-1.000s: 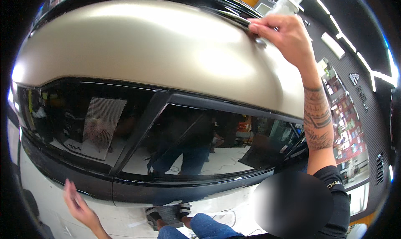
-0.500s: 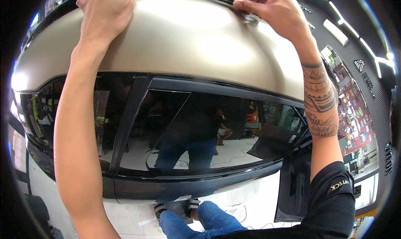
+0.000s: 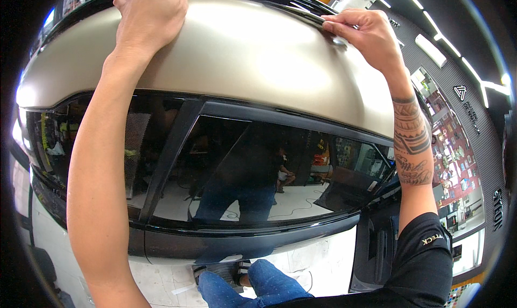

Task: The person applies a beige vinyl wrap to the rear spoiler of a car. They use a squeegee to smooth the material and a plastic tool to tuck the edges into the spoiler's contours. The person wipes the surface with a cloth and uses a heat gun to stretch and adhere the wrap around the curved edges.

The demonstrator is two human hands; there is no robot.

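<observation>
Car roof (image 3: 242, 55) under both hands; dark side windows (image 3: 253, 173) below.

The broad matte beige roof panel (image 3: 242, 55) lies bare between the left hand (image 3: 151, 14) and the right hand (image 3: 366, 36) — a hand could slide across it there unhindered. At the panel's far edge a dark roof rail (image 3: 293, 9) runs crosswise and bars the way. Below, the dark side windows (image 3: 231, 168) stand closed — a black pillar (image 3: 167, 157) splits them.
</observation>
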